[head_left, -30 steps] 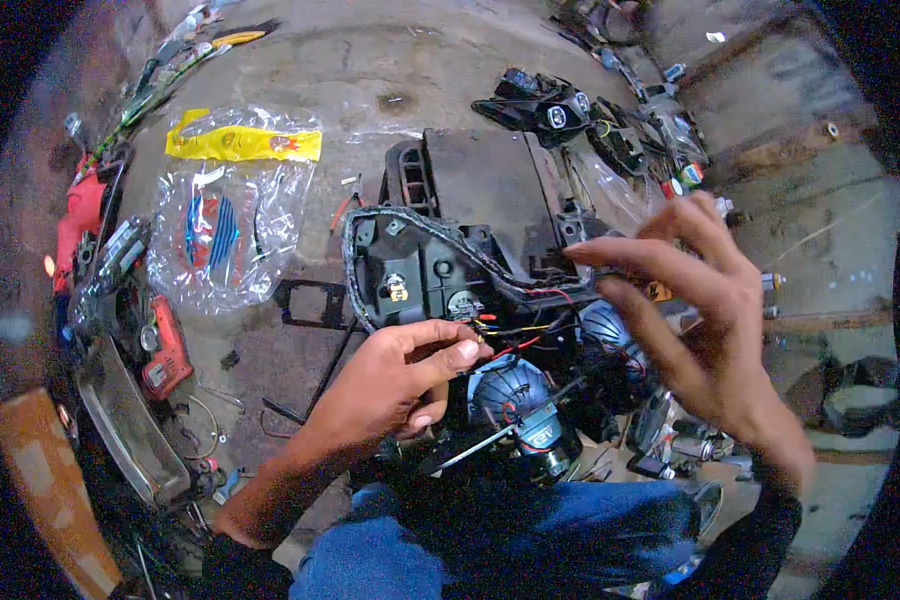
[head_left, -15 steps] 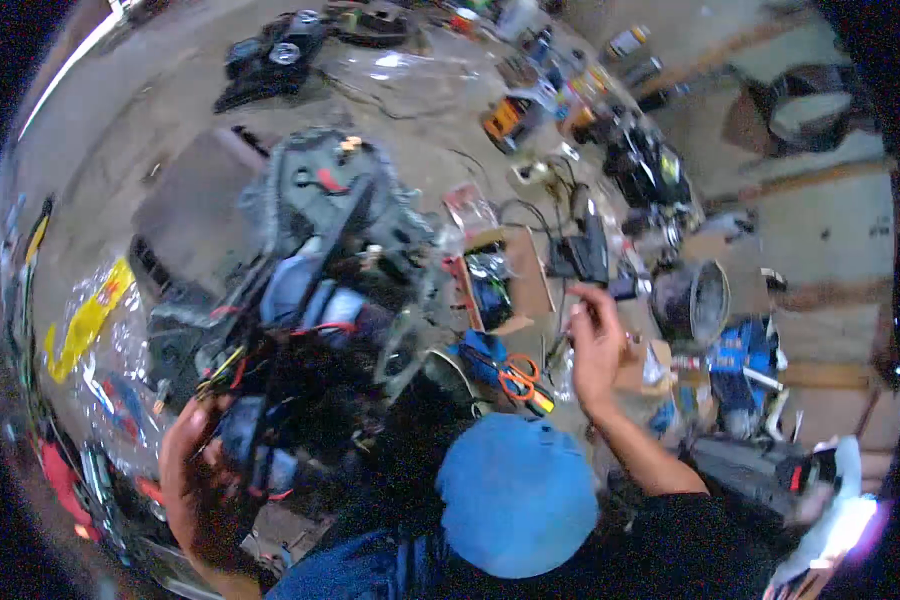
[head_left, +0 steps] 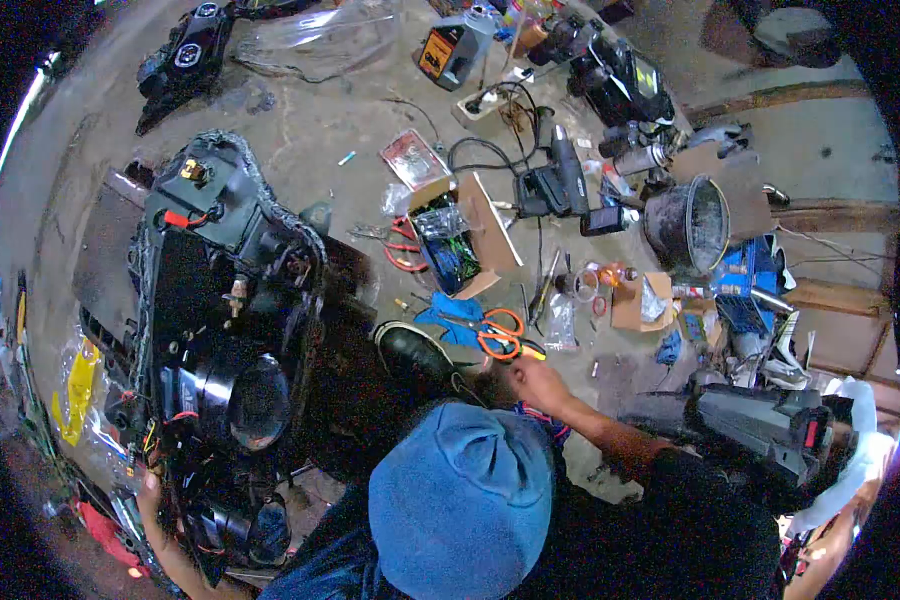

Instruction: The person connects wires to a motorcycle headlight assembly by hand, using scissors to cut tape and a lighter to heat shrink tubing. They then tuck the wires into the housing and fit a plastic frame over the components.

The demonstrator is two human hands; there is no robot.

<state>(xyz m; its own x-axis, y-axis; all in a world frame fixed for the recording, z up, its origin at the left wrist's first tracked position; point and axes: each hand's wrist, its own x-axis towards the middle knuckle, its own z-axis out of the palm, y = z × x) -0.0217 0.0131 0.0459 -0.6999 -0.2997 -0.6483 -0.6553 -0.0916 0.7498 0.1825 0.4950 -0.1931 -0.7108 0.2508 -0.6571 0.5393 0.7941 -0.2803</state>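
Observation:
A black headlight assembly [head_left: 255, 395] with round lenses stands at the left, its grey back housing [head_left: 225, 185] facing up. My left hand [head_left: 150, 495] is at its lower left edge beside thin coloured wires [head_left: 150, 440]; the thumb shows and the other fingers are mostly hidden. My right hand [head_left: 530, 382] is low, with curled fingers, just below orange-handled scissors [head_left: 500, 335] lying on a blue cloth [head_left: 455, 315]. What those fingers hold, if anything, cannot be made out. Red and blue strands [head_left: 545, 415] show by the right wrist. A dark shoe [head_left: 415, 355] is left of that hand.
A blue cap [head_left: 460, 500] fills the lower middle. An open cardboard box [head_left: 490, 235] with bagged parts, red-handled pliers [head_left: 402, 250], a heat gun [head_left: 560, 175], a metal bucket [head_left: 690, 225] and a power strip [head_left: 495, 110] stand or lie on the floor. Black motorcycle parts [head_left: 185, 60] lie far left.
My right hand has dropped down and left from the raised position to beside the scissors, its fingers now curled. The view has shifted, and the headlight assembly appears further left and upright.

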